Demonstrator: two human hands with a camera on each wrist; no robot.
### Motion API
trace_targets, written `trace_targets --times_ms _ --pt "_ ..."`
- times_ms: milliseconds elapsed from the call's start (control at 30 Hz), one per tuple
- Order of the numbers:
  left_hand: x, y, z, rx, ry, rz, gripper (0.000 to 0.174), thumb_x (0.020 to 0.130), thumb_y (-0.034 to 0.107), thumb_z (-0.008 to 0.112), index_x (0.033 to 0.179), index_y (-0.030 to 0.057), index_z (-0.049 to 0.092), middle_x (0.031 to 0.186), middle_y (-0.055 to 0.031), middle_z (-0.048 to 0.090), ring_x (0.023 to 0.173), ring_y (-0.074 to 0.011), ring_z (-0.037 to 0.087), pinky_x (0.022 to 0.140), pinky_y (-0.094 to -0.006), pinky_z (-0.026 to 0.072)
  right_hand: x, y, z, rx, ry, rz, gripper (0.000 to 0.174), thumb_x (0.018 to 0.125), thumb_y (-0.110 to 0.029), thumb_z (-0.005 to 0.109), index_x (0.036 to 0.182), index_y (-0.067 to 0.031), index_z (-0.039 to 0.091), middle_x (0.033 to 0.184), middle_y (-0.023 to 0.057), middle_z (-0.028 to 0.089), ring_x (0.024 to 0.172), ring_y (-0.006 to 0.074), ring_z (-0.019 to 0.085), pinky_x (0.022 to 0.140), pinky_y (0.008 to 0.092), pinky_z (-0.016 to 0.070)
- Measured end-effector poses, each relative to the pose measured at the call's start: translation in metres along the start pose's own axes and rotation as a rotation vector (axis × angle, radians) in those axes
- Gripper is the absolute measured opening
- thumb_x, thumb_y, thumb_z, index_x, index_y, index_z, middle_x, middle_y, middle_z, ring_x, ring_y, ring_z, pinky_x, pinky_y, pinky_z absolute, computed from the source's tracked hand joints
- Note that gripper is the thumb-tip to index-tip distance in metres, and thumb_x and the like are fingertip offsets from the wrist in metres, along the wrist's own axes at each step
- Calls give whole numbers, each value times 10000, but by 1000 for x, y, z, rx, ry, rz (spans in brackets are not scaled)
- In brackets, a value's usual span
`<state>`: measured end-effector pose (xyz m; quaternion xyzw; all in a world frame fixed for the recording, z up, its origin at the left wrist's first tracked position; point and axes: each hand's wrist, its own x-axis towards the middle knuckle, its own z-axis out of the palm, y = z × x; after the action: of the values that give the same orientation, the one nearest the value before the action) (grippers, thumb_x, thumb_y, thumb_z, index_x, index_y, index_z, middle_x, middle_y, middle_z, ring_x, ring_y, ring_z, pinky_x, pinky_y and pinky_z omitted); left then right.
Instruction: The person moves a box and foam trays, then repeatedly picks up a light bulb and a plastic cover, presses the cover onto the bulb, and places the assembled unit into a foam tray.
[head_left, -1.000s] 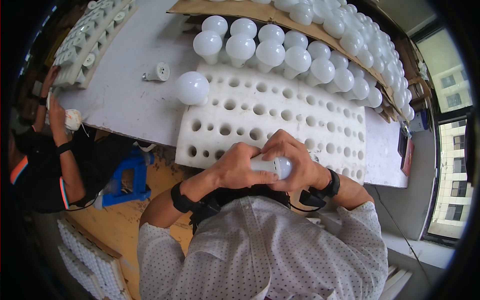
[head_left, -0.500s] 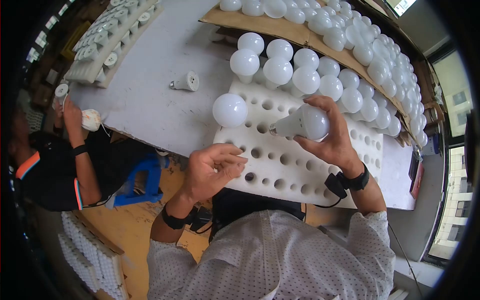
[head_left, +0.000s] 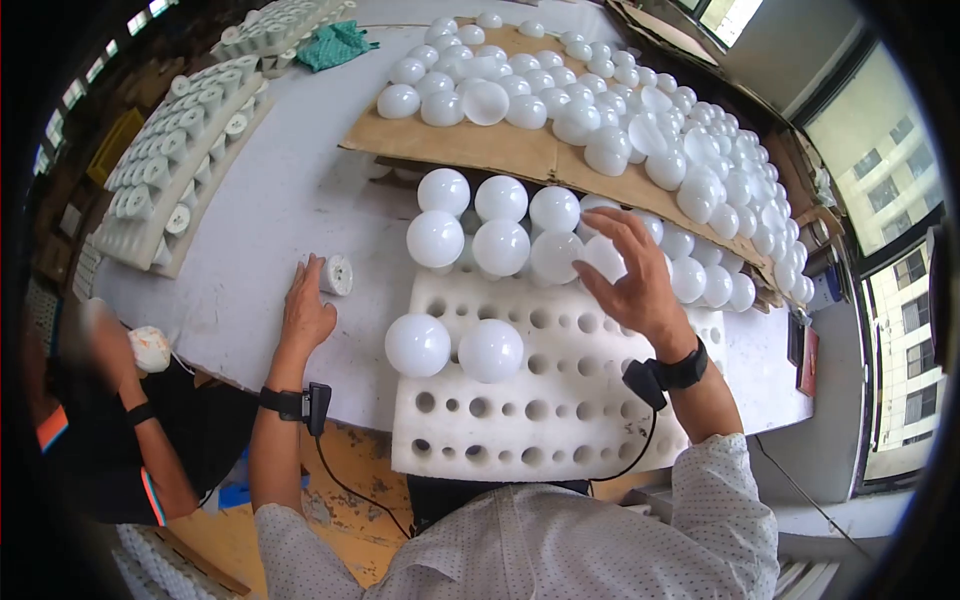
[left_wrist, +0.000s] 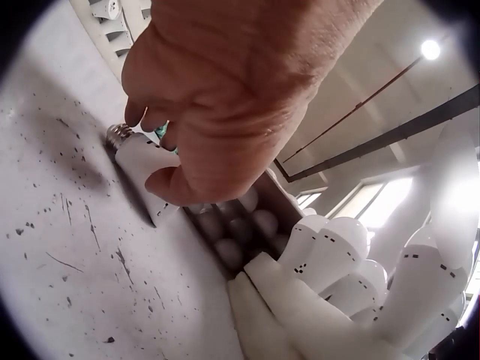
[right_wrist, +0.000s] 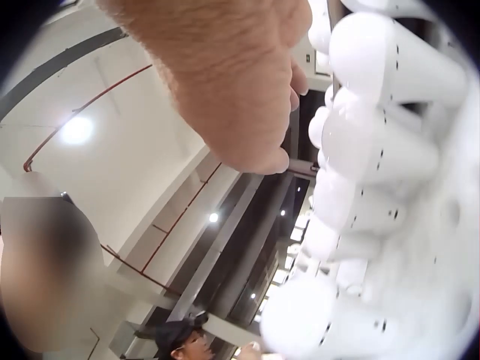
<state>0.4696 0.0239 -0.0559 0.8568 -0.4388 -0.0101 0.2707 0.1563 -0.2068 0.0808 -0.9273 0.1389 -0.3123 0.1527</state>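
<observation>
My left hand (head_left: pixel 306 322) is at a white bulb base (head_left: pixel 337 275) lying on the table, its fingers extended alongside. In the left wrist view, the thumb of the left hand (left_wrist: pixel 210 105) overlaps the side of the base (left_wrist: pixel 142 163), whose metal screw end shows; firm contact cannot be told. My right hand (head_left: pixel 640 290), thumb and fingers spread apart, hovers over the foam block (head_left: pixel 560 410) beside the rows of upright bulbs (head_left: pixel 501 247), holding nothing. Two round bulbs, one at left (head_left: pixel 417 345) and one beside it (head_left: pixel 490 350), stand in the foam.
Behind the block, a cardboard sheet (head_left: pixel 480 145) bears many white domes. Trays of bulb bases (head_left: pixel 180 150) stand at the left, with a green cloth (head_left: pixel 335 45) near the back. Another person (head_left: pixel 160 450) sits at the left edge. Cables hang from both wrist cameras.
The bulb from my right hand now stands in the foam beside the other one. My left hand has moved left and forward to the loose base; the right hand is empty. The head view has shifted.
</observation>
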Motion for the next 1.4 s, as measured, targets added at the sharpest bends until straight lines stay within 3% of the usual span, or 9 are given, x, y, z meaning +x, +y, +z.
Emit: trace_targets --times_ms 300,600,833,933,967,1067,1133,1267,1400 --pt "8 -6 4 -3 -92 -123 542 607 25 712 1099 -56 501 1052 -243 575 997 -380 549 868 -377 440 15 115 -47 -847 278 449 519 700 -252 692 1167 -99 528 1182 115 498 1123 310 420 946 415 346" --pt "-50 6 -9 -598 43 -301 409 657 1 690 1025 -58 523 958 -131 622 894 -183 594 800 -294 457 41 131 -37 -655 199 231 427 695 -178 689 1107 -166 579 1275 115 420 1218 312 333 982 419 316" --pt "-110 40 -46 -980 104 -231 411 683 -32 653 1068 -58 511 1007 -92 587 920 -155 566 826 -290 444 24 106 -45 -258 382 161 134 727 -69 639 828 -30 559 1282 203 403 1146 398 404 937 439 366" --pt "-131 64 -70 -1121 88 -227 394 690 -12 633 1066 -59 524 1019 -109 591 903 -160 575 823 -295 444 -19 57 -71 299 155 352 195 722 -82 588 871 -19 479 1229 174 492 916 260 541 775 326 439" --pt "-137 63 -69 -1108 67 -169 483 687 27 609 1134 -86 466 1104 -176 561 930 -246 603 771 -344 495 -31 32 -86 231 -2 332 241 701 -113 610 878 -23 473 1182 161 530 867 260 534 760 327 437" --pt "-146 94 -71 -1228 1 -68 518 679 49 612 1153 -85 450 1141 -225 540 930 -252 606 767 -346 502 -63 -2 -97 215 -416 118 414 646 -178 678 993 -50 491 1062 147 580 951 330 552 816 385 446" --pt "-145 121 -73 -1262 -128 -12 545 675 60 607 1171 -82 431 1140 -252 533 920 -261 611 820 -388 498 -81 -12 -88 95 -653 184 567 609 -224 739 1087 -51 488 1045 144 589 960 321 547 838 381 447" --pt "-144 160 -51 -1331 -363 57 527 657 -3 576 1154 -100 430 1167 -269 511 921 -247 607 833 -398 498 -90 -20 -66 -34 -798 272 692 572 -255 781 1156 -46 473 1030 140 596 978 309 536 855 374 438" --pt "-150 178 -29 -1322 -448 129 512 675 9 601 1152 -92 446 1163 -251 524 788 -156 585 766 -333 507 -91 -16 -40 132 -676 132 730 567 -268 789 1180 -39 467 1036 143 574 975 309 507 873 365 420"
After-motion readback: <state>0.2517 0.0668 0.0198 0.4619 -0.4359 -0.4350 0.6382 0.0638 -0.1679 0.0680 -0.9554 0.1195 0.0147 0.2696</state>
